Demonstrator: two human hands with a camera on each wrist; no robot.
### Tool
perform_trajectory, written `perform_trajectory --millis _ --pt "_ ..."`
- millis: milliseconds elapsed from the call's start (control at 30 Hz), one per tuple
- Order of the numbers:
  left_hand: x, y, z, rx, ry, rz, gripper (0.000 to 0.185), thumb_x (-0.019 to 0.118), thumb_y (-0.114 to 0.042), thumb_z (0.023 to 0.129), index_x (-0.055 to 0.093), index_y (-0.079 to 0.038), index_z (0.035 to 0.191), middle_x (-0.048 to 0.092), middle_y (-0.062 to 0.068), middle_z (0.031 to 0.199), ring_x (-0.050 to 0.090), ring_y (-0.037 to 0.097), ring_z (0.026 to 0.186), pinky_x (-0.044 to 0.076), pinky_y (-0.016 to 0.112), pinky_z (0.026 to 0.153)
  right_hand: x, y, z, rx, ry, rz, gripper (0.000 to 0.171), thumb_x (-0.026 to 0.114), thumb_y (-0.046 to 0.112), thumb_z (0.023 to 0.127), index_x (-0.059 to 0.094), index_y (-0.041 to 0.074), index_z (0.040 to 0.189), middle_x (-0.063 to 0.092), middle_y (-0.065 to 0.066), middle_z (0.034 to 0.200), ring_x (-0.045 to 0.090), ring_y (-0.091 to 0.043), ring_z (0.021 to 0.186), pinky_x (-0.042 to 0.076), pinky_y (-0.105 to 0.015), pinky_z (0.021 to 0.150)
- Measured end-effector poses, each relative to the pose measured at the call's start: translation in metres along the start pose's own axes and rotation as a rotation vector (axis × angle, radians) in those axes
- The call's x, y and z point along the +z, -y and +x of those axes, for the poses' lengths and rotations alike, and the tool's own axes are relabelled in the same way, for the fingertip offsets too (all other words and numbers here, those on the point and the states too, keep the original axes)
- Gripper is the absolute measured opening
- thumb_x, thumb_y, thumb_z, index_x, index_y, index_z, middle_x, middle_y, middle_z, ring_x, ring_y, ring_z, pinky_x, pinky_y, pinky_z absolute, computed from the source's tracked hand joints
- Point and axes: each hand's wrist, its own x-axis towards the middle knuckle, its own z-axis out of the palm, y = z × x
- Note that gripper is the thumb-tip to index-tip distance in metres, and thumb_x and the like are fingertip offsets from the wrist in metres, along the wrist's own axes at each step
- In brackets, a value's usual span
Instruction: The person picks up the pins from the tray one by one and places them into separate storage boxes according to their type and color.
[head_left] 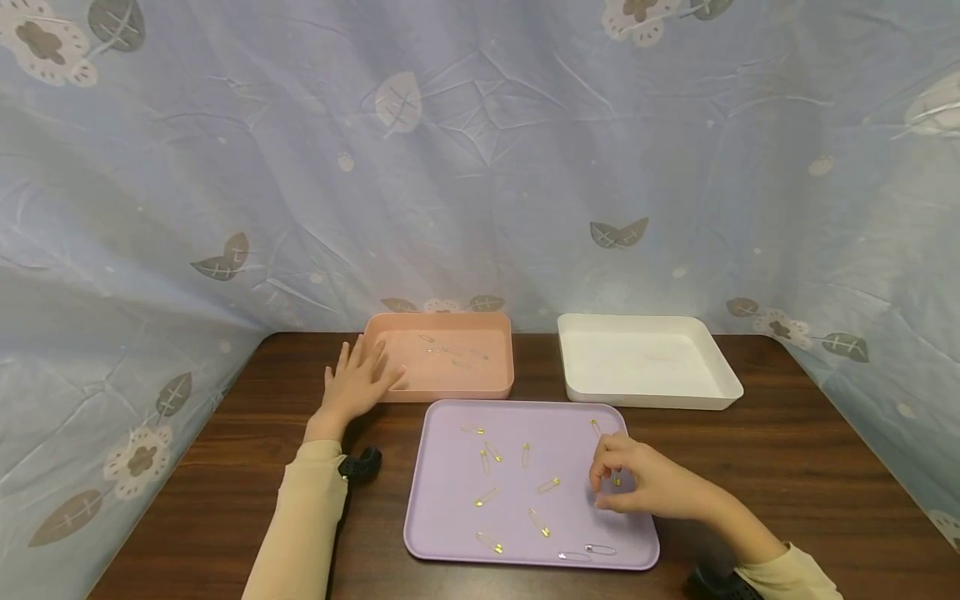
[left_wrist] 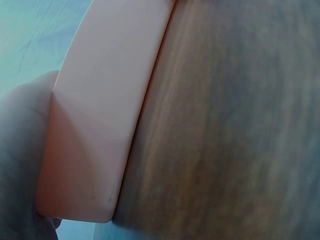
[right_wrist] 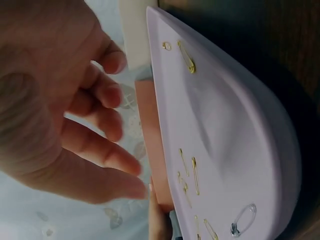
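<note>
Head view: curled right hand (head_left: 637, 482) hovers over smooth lilac tray (head_left: 450, 500).

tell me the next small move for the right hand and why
Probably lower the right hand to pinch the gold safety pin just beneath its fingers. The hand hovers loosely curled over the purple tray, apparently holding nothing, and the pink tray already holds pins.

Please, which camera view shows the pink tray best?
The head view: it shows the whole pink tray from above, with silver pins lying inside and the left hand resting on its near-left corner. The left wrist view shows only one outer wall, close and blurred. The right wrist view shows a narrow strip.
</note>
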Motion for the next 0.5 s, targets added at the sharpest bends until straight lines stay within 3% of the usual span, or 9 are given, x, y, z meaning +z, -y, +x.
perform_trajectory --millis 200,500 --pt "0.000 0.000 0.000 0.002 -0.002 0.003 0.084 0.040 -0.069 0.092 0.016 -0.024 0.157 0.000 0.016 0.165 -0.007 0.043 0.150 0.004 0.076 0.109 0.004 0.005 -0.002 -0.031 0.159 -0.035 0.022 0.081 0.023 0.074 0.062 0.025 0.086 0.053 0.010 0.087 0.045 0.001 0.087 0.041 -0.016 0.076" --pt "-0.002 -0.001 -0.002 0.004 0.006 0.003 0.082 0.039 -0.069 0.092 0.015 -0.025 0.157 0.000 0.016 0.165 -0.007 0.044 0.150 0.003 0.076 0.109 0.008 0.013 -0.003 -0.008 0.301 -0.078 0.026 0.082 0.028 0.069 0.062 0.026 0.085 0.050 0.014 0.090 0.036 0.005 0.090 0.036 -0.012 0.077"
